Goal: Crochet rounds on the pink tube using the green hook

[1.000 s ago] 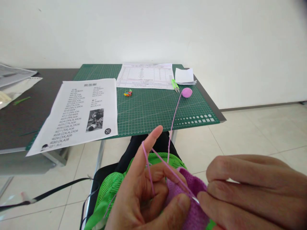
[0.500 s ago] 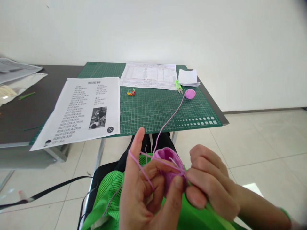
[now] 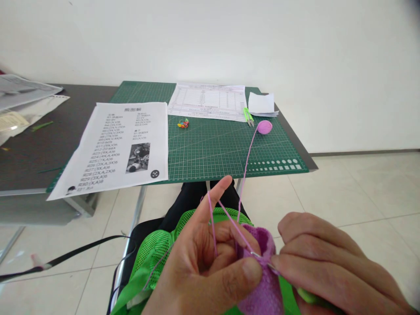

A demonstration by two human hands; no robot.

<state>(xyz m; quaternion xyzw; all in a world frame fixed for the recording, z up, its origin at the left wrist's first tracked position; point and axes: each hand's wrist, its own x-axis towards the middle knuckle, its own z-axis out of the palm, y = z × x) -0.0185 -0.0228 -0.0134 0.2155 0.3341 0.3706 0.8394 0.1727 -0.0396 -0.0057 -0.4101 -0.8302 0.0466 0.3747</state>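
Note:
My left hand pinches the edge of a purple crochet piece, a hollow cup-like shape above my lap. Pink yarn loops round its raised index finger and runs down to the stitches. Closed round a crochet hook, my right hand is at the right of the piece. The hook's metal tip lies at the rim with yarn against it, and part of its green handle shows below my fingers. A strand of yarn leads up to a small pink yarn ball on the green cutting mat.
On the mat lie a printed pattern sheet, a printed table sheet, green thread snips, colourful stitch markers and white paper slips. A plastic bag is at the far left. A black strap crosses lower left.
Both hands and the crochet piece have shifted right and lower. My left index finger has tipped rightward, and the hook's tip now shows at the rim. The view has moved slightly.

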